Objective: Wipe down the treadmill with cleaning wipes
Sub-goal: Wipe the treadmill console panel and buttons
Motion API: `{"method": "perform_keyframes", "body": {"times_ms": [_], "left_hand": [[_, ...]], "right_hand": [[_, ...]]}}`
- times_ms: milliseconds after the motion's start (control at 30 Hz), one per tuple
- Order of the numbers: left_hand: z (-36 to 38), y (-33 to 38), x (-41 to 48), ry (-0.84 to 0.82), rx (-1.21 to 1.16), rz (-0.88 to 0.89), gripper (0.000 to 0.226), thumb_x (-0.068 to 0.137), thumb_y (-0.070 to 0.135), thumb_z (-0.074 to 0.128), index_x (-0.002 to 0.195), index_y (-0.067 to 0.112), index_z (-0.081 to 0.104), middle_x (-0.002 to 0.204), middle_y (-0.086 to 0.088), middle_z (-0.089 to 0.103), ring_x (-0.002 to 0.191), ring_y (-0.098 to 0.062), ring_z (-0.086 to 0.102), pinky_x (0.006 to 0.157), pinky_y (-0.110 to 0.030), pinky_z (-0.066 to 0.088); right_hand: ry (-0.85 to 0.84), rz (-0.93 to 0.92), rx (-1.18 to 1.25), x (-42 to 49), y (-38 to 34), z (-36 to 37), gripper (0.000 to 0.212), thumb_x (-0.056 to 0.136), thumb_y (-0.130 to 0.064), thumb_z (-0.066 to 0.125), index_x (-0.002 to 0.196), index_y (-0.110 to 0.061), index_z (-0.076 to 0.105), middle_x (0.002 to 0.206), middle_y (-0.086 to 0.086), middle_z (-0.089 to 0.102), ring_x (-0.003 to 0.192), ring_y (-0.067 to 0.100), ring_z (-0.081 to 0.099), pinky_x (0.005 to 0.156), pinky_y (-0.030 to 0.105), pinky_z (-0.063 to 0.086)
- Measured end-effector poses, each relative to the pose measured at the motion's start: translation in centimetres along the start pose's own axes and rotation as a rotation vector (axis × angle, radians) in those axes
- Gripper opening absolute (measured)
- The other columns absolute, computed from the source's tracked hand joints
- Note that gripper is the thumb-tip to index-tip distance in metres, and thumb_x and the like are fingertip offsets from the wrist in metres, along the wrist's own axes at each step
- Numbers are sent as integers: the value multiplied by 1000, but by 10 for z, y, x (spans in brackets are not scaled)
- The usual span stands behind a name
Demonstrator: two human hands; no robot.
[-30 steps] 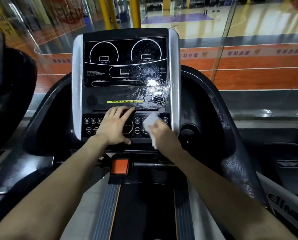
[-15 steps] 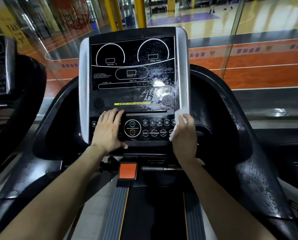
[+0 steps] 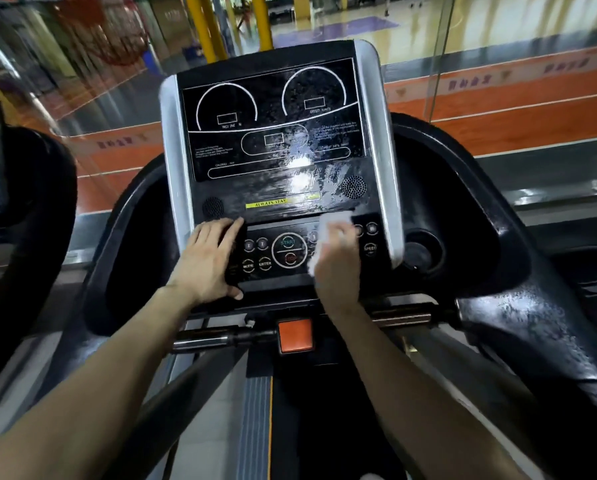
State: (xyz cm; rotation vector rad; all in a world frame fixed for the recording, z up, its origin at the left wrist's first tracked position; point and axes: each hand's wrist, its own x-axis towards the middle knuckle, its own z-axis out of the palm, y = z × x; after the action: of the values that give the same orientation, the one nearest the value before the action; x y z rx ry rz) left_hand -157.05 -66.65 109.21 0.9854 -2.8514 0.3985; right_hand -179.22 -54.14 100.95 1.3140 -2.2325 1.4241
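Head view, and we're looking straight down both bare forearms to the treadmill (image 3: 518,327) and its console (image 3: 376,133). The left arm comes in from the lower left. The left hand (image 3: 208,261) lies flat on the left end of the button panel (image 3: 338,282), fingers straight and together, pointing up and to the right, with the thumb along the panel's lower edge. It holds nothing; it only presses there.

The right arm reaches in from the lower right, wrist bent slightly inward. The right hand (image 3: 336,268) grips the white wipe (image 3: 328,225) and presses it against the right half of the button panel. The wipe bunches out above the fingertips and along the thumb side. The hand is motion-blurred, so we can't make out each finger.

Now the writing. The big round control between the hands reads START (image 3: 287,242) in green over STOP (image 3: 290,258) in red. To its left we read ENTER (image 3: 265,263), and the button beside that is too soft to call. Right of the wiping hand there's SPEED (image 3: 370,248). The yellow strip (image 3: 272,203) above the buttons says ALWAYS STAY, with the rest lost in glare. Under the right-hand dial (image 3: 314,88) we catch SPEED again; the finer print is unreadable.

An orange block (image 3: 295,336) sits below the console, centred over the dark belt (image 3: 324,410).
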Motion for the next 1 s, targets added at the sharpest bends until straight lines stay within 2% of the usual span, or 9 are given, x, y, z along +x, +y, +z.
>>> {"method": "perform_keyframes", "body": {"times_ms": [133,233,367,500,567,700,833,900,1000], "left_hand": [[6,-31,-12,11,29,59,169,36,71,99,171,14,16,158,-12,35,146,-36,37,128,-52,28],[13,-51,-19,35,29,85,168,39,76,96,173,17,12,156,-14,37,146,-36,37,129,-51,26],[31,-72,-40,39,45,89,161,48,79,91,173,18,11,159,-17,36,154,-37,32,132,-57,18],[43,-96,-55,52,42,91,150,57,79,87,172,15,15,166,-16,34,161,-36,25,132,-57,16],[47,-104,-61,70,30,112,144,62,78,85,171,12,20,170,-15,32,162,-35,24,132,-56,19],[57,-105,-71,66,-87,123,132,72,66,88,168,3,24,177,-13,23,162,-32,25,133,-49,23],[60,-99,-78,88,-277,58,114,80,41,92,168,6,28,179,0,17,157,-24,38,124,-38,41],[58,-97,-75,97,-304,38,108,83,37,90,168,8,30,179,3,18,153,-22,44,115,-38,50],[57,-96,-72,100,-357,22,102,83,27,87,167,10,32,177,2,23,150,-22,48,108,-40,56]], "right_hand": [[-346,-483,-84,-19,-42,39,42,99,-6,62,139,-18,63,146,3,55,123,24,60,98,35,57],[-53,-45,-30,-15,-8,1,33,100,-9,65,132,-14,69,131,1,62,114,24,65,97,27,54],[412,522,-69,-14,-7,-8,37,100,-21,53,136,-19,54,137,17,56,113,39,65,102,48,56],[14,-378,-298,-44,-110,84,45,77,1,69,121,-8,62,118,17,69,107,28,65,91,33,57],[-225,-510,-252,-44,-120,94,38,94,-6,60,131,-16,66,130,1,64,113,20,61,94,28,55],[29,141,-136,-38,-61,41,30,107,-14,54,136,-9,59,116,-16,52,98,-5,61,91,11,45],[274,547,-130,-28,-63,53,35,99,-2,58,133,-10,60,134,21,49,107,43,60,101,51,52],[237,361,-45,-36,-97,110,26,103,-9,60,127,-17,68,120,23,64,102,39,64,99,52,55],[-155,-228,-298,-55,-147,138,31,108,-24,52,137,-20,63,118,-11,65,98,10,66,75,12,50]]}}
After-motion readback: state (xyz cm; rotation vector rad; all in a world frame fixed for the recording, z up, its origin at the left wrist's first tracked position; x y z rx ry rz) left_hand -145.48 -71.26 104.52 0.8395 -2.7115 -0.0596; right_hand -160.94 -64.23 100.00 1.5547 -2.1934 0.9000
